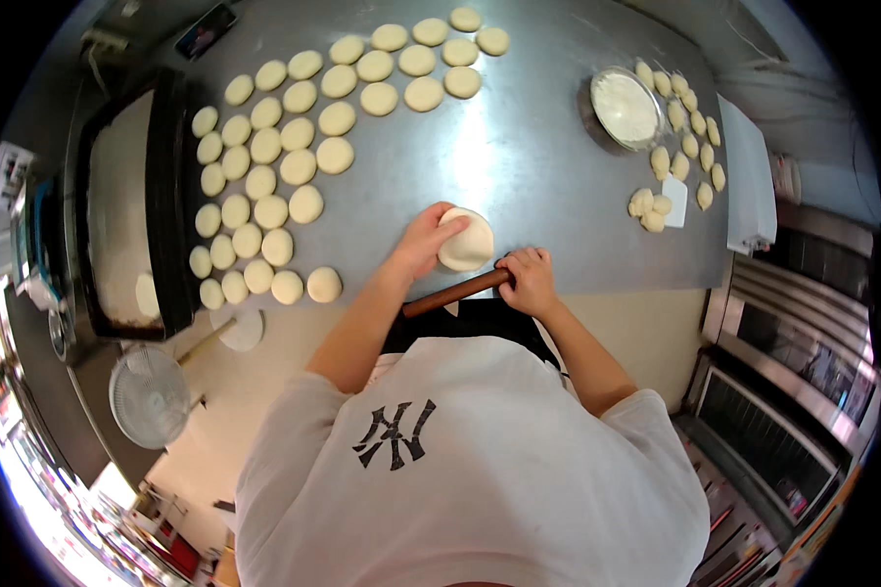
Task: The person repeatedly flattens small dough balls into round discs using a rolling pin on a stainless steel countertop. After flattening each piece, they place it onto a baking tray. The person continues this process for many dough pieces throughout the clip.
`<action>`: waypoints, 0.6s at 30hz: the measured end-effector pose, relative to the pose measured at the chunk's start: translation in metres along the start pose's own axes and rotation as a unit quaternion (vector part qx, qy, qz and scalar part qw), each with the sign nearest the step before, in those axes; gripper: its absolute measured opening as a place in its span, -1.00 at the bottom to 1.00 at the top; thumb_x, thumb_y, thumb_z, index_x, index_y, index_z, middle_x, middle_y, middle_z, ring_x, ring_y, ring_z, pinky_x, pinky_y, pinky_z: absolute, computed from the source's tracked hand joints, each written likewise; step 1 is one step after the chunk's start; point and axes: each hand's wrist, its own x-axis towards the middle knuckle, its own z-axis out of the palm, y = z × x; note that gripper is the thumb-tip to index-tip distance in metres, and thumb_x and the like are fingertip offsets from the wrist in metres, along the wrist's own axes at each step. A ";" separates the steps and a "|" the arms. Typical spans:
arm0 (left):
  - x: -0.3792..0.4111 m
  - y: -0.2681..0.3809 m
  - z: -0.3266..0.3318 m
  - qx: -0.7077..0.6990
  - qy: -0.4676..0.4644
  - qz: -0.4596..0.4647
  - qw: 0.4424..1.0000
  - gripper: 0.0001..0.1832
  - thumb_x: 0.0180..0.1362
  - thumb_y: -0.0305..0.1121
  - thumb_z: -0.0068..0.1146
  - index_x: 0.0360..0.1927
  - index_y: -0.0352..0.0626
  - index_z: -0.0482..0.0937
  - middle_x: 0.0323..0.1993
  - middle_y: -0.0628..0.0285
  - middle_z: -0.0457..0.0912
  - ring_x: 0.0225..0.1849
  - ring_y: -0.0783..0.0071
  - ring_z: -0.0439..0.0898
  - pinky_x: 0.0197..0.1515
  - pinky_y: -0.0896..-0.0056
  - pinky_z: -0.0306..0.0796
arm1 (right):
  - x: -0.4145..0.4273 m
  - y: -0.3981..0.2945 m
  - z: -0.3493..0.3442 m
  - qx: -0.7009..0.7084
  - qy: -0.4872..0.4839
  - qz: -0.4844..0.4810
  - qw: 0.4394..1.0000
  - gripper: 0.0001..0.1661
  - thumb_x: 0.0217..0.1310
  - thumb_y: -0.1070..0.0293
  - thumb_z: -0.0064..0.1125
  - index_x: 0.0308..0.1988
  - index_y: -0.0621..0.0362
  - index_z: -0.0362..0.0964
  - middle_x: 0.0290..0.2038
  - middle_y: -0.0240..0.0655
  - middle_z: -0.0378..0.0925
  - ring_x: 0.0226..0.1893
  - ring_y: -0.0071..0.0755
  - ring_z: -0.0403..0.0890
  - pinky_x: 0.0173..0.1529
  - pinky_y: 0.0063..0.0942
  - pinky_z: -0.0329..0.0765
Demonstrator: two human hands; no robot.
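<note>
A flat round of dough [468, 241] is held at its left edge by my left hand [427, 238], thumb on top, over the front of the steel table [543, 213]. My right hand [528, 279] grips one end of a brown wooden rolling pin [455, 293], which slants down to the left at the table's front edge. Several rows of thick dough discs [299, 166] lie on the left and back of the table. On the right stand a metal bowl of white flour [626, 108], small dough pieces [680, 166] and a white dough scraper [675, 200].
A large dark-rimmed pan [169, 205] borders the discs at the left. A phone [206, 31] lies at the back left. Below the table's left end are a fan [149, 397] and a round white thing [242, 329]. A white box-like object [747, 176] adjoins the right edge.
</note>
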 end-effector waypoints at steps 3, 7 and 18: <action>0.018 0.018 -0.034 0.292 -0.008 0.029 0.956 -0.50 0.21 -0.13 0.40 0.10 -0.22 0.61 -0.01 0.11 0.68 0.02 0.30 0.65 0.08 0.28 0.54 | 0.028 -0.006 -0.003 0.008 -0.004 -0.012 1.000 -0.76 -0.11 0.37 0.31 -0.29 -0.01 0.60 -0.28 -0.37 0.61 -0.13 -0.18 0.57 0.10 -0.13 0.33; 0.000 0.010 -0.050 0.608 0.209 0.177 0.745 -0.32 0.16 -0.02 0.38 0.24 -0.24 0.53 0.22 0.01 0.55 0.27 0.05 0.49 0.30 0.05 0.37 | 0.085 -0.033 0.013 -0.041 0.072 -0.006 0.997 -0.74 -0.04 0.33 0.30 -0.23 0.00 0.58 -0.23 -0.36 0.61 -0.07 -0.20 0.56 0.17 -0.09 0.30; -0.018 0.004 -0.078 0.720 0.269 0.192 0.610 -0.21 0.29 0.02 0.20 0.45 -0.29 0.33 0.54 0.03 0.25 0.58 0.05 0.15 0.54 -0.17 0.05 | 0.145 -0.035 0.025 -0.149 0.018 -0.022 0.988 -0.20 0.28 -0.06 0.20 0.36 0.15 0.33 0.43 -0.10 0.31 0.47 -0.01 0.26 0.50 0.31 0.01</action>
